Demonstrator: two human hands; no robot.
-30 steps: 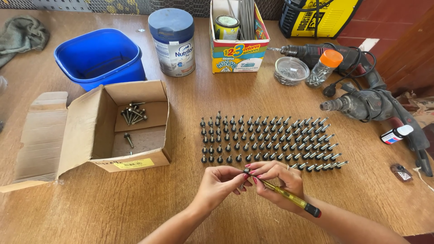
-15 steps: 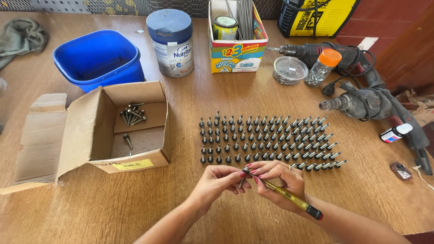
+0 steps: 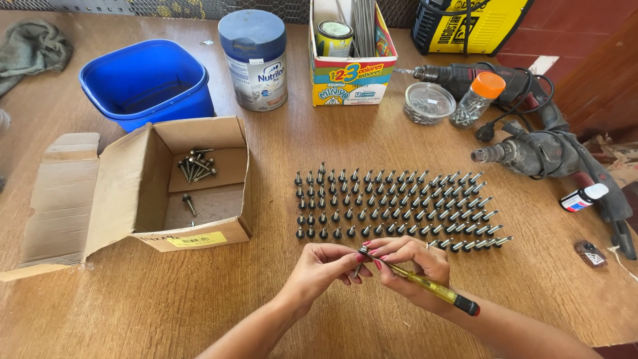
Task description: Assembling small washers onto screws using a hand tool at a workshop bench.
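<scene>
My left hand (image 3: 323, 266) pinches a small dark screw (image 3: 359, 267) by its tip at the near middle of the wooden table (image 3: 279, 146). My right hand (image 3: 411, 264) grips a yellow-handled screwdriver (image 3: 432, 288) whose tip meets the screw's head. Just beyond both hands, several rows of screws (image 3: 392, 203) stand upright on their heads. An open cardboard box (image 3: 193, 183) on the left holds several loose screws (image 3: 196, 166).
At the back stand a blue plastic tub (image 3: 147, 83), a tall blue-lidded can (image 3: 254, 60) and a colourful carton (image 3: 350, 56) with a tin and rods. Two power drills (image 3: 531, 149) with cables, a clear dish (image 3: 428, 103) and an orange-capped jar (image 3: 480, 98) lie at right.
The hands have stayed in the same spot with the screw and screwdriver together; only the fingers shift slightly.
</scene>
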